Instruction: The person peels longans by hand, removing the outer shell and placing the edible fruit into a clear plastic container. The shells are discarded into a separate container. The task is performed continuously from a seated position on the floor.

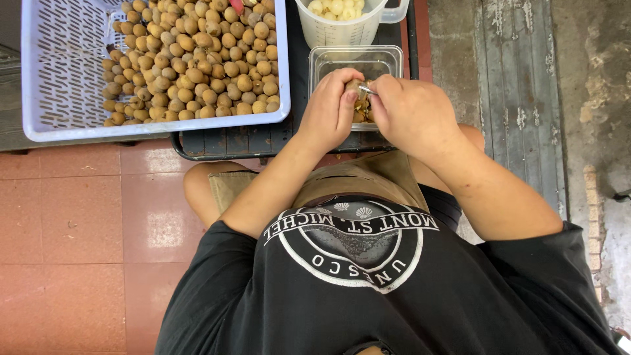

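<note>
Left hand pinches a small round brown-shelled fruit at the fingertips, right over the clear square plastic tub. Right hand, at three o'clock of it, is closed around a thin metal tool whose tip meets the fruit. Looks like the shell-opening step; the next move would call for a gentle, steady pry. Unpeeled fruit heaps the pale blue slotted plastic basket at ten o'clock; peeled white flesh fills the clear measuring jug at twelve.
</note>
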